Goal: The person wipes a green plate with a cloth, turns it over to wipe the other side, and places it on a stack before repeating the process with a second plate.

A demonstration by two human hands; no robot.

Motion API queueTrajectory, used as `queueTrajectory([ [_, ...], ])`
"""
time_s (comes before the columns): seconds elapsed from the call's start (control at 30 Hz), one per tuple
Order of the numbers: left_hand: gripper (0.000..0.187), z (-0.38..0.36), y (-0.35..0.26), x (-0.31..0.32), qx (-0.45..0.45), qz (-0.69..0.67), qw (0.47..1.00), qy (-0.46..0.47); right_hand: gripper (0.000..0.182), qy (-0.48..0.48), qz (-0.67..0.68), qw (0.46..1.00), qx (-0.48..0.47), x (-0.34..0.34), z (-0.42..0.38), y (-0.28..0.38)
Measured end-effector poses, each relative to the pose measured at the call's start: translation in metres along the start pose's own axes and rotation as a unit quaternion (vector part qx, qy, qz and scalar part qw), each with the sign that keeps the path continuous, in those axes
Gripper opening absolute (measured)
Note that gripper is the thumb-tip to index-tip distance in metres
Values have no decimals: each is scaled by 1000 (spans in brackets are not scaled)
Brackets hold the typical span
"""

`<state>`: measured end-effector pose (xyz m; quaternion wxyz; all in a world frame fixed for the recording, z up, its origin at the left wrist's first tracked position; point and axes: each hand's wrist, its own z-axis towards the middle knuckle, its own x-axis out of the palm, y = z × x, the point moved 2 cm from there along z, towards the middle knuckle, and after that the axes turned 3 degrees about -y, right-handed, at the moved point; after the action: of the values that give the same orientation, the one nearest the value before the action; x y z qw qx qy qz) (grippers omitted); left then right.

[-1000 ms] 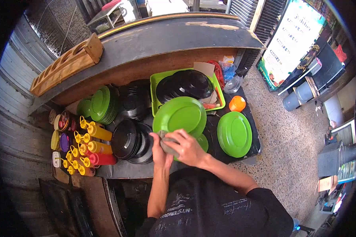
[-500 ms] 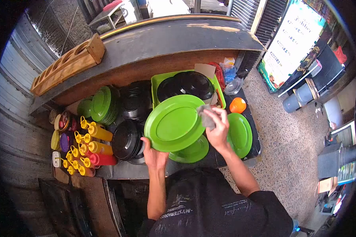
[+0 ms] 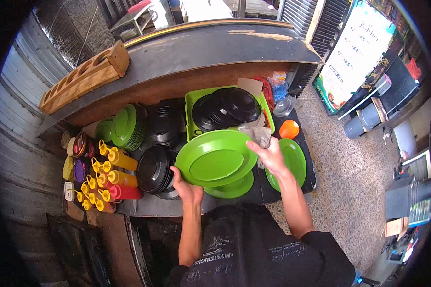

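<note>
A green oval plate (image 3: 215,160) is held up over the counter, its upper face toward me. My left hand (image 3: 187,189) grips its left rim, thumb on top and fingers underneath. At the plate's right rim is my right hand (image 3: 270,155), closed on a grey cloth (image 3: 257,135) that bunches beyond the edge; its thumb lies over the rim. Below the held plate another green plate (image 3: 234,187) rests on the counter, partly covered. A further green oval plate (image 3: 292,165) lies to the right of my right hand.
Behind stands a green basket (image 3: 190,107) of black plates (image 3: 239,103). On the left are stacked black bowls (image 3: 153,170), stacked green plates (image 3: 125,126) and several yellow-capped squeeze bottles (image 3: 122,178). An orange cup (image 3: 289,129) sits near the counter's right edge. A raised shelf (image 3: 201,45) runs across the back.
The plate's far side has dropped toward me, so it lies at a different tilt. My right hand has shifted from its face to its right rim, with the cloth now beyond the edge.
</note>
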<state>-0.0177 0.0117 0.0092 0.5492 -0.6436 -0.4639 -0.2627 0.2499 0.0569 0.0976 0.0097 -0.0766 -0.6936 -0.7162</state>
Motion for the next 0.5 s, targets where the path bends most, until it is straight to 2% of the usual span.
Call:
queueTrajectory([
  [0.07, 62, 2, 2, -3, 23, 24, 999, -14, 40, 90, -27, 994, -52, 5, -11, 10],
  [0.13, 74, 3, 3, -6, 21, 41, 999, -15, 33, 114, 1, 990, -79, 3, -15, 17],
  [0.17, 74, 3, 1, -8, 20, 42, 999, -15, 29, 202, -20, 972, -117, 1, -16, 26],
  [0.2, 71, 2, 1, -9, -57, 6, 998, 30, 25, 287, -40, 945, -154, 2, -21, 36],
  [0.23, 69, 0, -1, -10, -133, -31, 988, 74, 23, 294, -53, 945, -134, 5, -23, 42],
  [0.27, 69, 1, -4, -15, -133, -30, 988, 74, 23, 293, -52, 945, -134, 3, -22, 44],
  [0.33, 67, 3, -11, -10, -117, -22, 990, 72, 28, 298, -207, 889, -278, -1, -20, 50],
  [0.4, 71, 2, -15, -8, -105, -37, 992, 58, 30, 273, -243, 885, -287, -3, -24, 42],
  [0.5, 71, 6, -21, -13, -129, -49, 987, 86, 32, 155, -320, 893, -278, -7, -24, 34],
])
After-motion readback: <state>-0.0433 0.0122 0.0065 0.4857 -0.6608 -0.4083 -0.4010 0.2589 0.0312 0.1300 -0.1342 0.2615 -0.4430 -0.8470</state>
